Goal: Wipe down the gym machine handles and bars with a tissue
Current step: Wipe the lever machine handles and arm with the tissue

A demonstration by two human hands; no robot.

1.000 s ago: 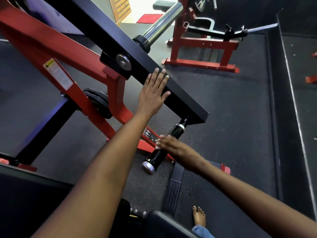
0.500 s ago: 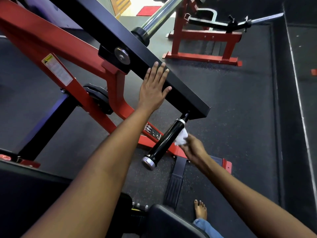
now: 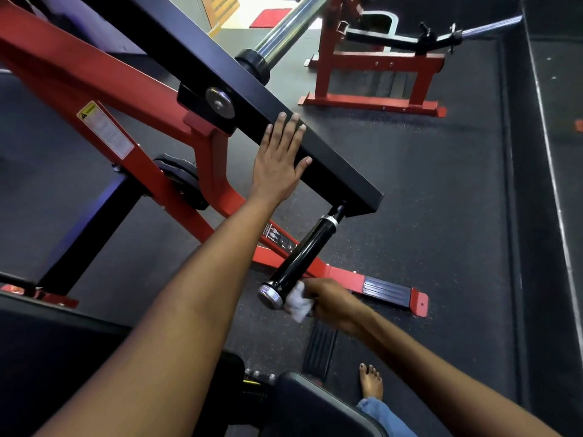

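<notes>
Fingers of the left hand (image 3: 277, 165) lie straight and flat on the black square steel lever arm (image 3: 220, 80) at frame centre. Below, the right hand (image 3: 331, 302) clenches a crumpled white tissue (image 3: 296, 302) against the lower end of the glossy black cylindrical handle (image 3: 303, 257), beside its chrome cap, above the dark rubber floor (image 3: 441, 216).

Right hand (image 3: 334, 305) w/ tissue (image 3: 298, 302) slid down handle (image 3: 299, 260), from upper end to end cap
</notes>
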